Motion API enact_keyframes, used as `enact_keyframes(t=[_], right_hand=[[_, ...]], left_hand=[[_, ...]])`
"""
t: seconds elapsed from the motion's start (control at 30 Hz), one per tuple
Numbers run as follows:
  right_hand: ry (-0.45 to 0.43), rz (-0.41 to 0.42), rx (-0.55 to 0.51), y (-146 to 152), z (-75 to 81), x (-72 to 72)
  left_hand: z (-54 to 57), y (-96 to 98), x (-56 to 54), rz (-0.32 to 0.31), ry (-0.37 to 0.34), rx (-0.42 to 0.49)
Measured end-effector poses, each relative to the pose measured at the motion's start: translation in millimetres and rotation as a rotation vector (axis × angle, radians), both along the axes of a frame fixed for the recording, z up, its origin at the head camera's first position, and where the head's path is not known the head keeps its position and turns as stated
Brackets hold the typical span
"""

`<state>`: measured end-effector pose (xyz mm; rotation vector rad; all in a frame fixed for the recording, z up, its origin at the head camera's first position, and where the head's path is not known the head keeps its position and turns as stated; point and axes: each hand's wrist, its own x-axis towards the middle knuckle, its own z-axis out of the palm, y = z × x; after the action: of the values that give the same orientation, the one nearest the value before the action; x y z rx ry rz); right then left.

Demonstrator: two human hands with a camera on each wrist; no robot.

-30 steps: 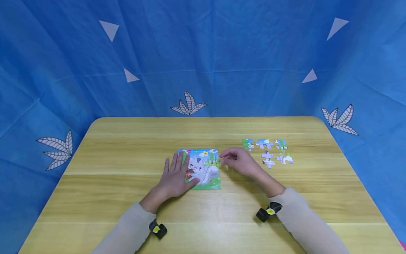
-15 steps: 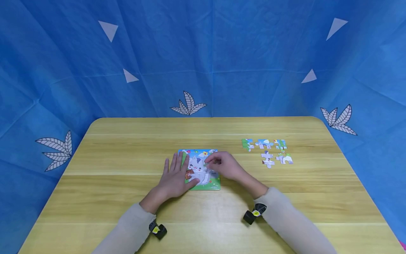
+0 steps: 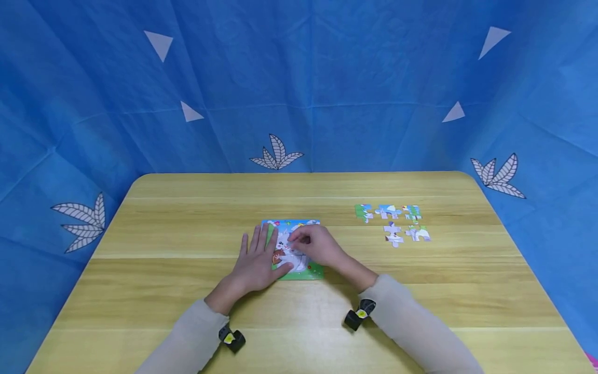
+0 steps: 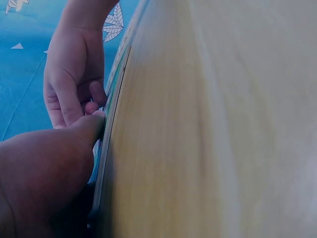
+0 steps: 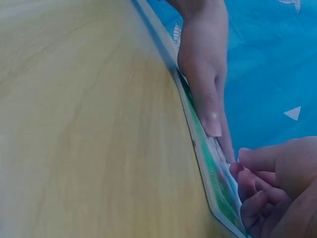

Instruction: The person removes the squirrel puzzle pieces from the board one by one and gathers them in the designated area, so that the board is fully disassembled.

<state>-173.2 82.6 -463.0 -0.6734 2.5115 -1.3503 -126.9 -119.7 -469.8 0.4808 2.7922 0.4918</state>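
Note:
A jigsaw puzzle board (image 3: 315, 272) with a grey cartoon squirrel holding an acorn lies flat on the table. My left hand (image 3: 256, 264) rests on its left part, fingers straight and spread, thumb along the lower picture. Over the middle and right of the picture is my right hand (image 3: 317, 244), its fingers bent. Thumb and forefinger tips are close together near the squirrel's face. In the right wrist view the right hand (image 5: 277, 183) is low beside the board (image 5: 214, 186); whether a piece is between its fingertips cannot be made out. The hand covers the squirrel's tail.
Several loose jigsaw pieces lie right of the board, among them a green piece (image 3: 363, 212), a white-and-blue piece (image 3: 388, 211) and a greyish piece (image 3: 393, 235). The wooden table (image 3: 187, 218) meets a blue curtain (image 3: 308, 78) at its back edge.
My right hand has moved left from beside the board's right edge to over the picture's middle. The left hand has stayed on the board, and the loose pieces lie where they were.

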Motion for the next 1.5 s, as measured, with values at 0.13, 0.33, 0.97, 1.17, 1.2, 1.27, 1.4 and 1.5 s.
enact_keyframes(t=[0.13, 0.33, 0.97, 1.17, 1.2, 1.27, 1.4, 1.5], right_hand=[[0.012, -0.006, 0.024, -7.6, -2.7, 0.7], [0.005, -0.035, 0.097, -14.6, -3.6, 2.4], [-0.007, -0.118, 0.230, -23.7, -1.7, 3.4], [-0.029, -0.125, 0.247, -24.2, -1.7, 2.6], [-0.032, -0.128, 0.248, -24.2, -1.5, 2.6], [-0.035, -0.131, 0.240, -24.2, -0.6, 2.9], [-0.032, -0.131, 0.237, -24.1, 0.6, 3.3], [-0.034, -0.131, 0.242, -24.1, 0.1, 3.3]], left_hand=[[1.2, 0.0, -0.7, -0.004, 0.005, -0.017], [1.1, -0.5, -0.9, -0.008, 0.001, -0.020], [0.0, -11.1, -3.7, -0.032, 0.036, 0.051], [3.4, -27.7, -3.8, -0.025, 0.067, 0.102], [3.4, -30.3, -3.4, -0.024, 0.063, 0.099], [3.1, -34.1, -2.3, -0.026, 0.056, 0.098], [0.8, -37.2, 0.1, -0.048, 0.030, 0.091], [-0.1, -36.8, 2.2, -0.059, 0.020, 0.073]])
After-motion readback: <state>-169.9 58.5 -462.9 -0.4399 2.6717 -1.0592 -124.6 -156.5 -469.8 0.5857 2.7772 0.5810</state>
